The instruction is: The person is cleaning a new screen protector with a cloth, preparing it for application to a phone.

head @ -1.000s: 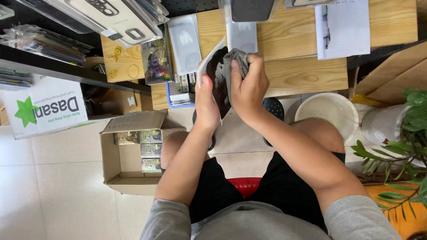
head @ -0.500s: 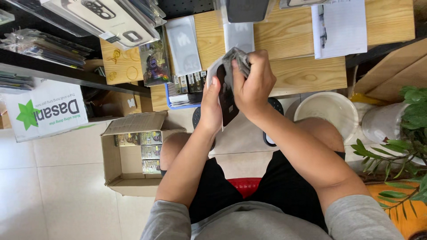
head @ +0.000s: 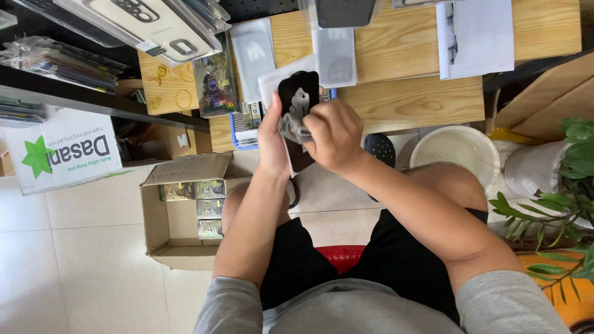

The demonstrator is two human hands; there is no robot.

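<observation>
My left hand (head: 271, 145) holds a black phone case (head: 298, 99) with a pale figure printed on it, upright in front of me. My right hand (head: 331, 136) presses a crumpled grey cloth (head: 291, 128) against the lower part of the case. Behind the case lies a white sheet (head: 275, 80) at the edge of the wooden desk (head: 414, 102). I sit on a red stool (head: 337, 255) with my knees under my arms.
An open cardboard box (head: 179, 213) with packaged items stands on the tiled floor at left. A white bucket (head: 455, 154) and a potted plant (head: 569, 179) are at right. Clear sleeves and papers (head: 473, 37) lie on the desk; a shelf of packaged cases (head: 124, 25) is upper left.
The case has turned so its printed back faces me, and both hands have shifted slightly down and left. My right hand now rubs the cloth lower on the case.
</observation>
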